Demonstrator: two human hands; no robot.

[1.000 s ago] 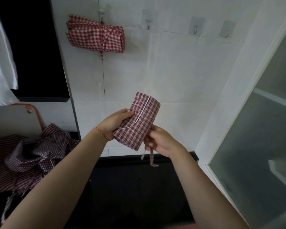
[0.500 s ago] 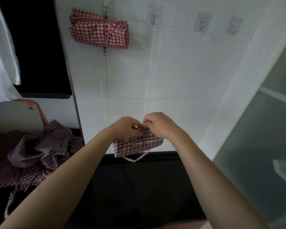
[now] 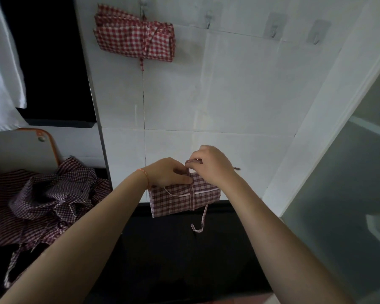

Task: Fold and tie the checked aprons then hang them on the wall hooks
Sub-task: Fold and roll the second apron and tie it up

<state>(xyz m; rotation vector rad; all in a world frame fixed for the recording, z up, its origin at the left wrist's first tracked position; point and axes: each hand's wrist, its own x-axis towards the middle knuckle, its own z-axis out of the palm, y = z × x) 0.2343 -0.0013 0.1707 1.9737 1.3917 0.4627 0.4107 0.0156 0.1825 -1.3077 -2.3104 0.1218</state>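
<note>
2 folded aprons (image 3: 184, 199) (image 3: 135, 36), 1 loose pile (image 3: 53, 194), 4 wall hooks (image 3: 274, 26).

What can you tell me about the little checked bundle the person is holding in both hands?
The folded apron is a small, flat cloth packet, checked dark red and white with pale piping on its front. It lies crosswise in the air before the white tiled wall. A strap runs round its middle, and one loose end dangles below. The left hand grips its top edge; the right hand pinches the strap above it.
</note>
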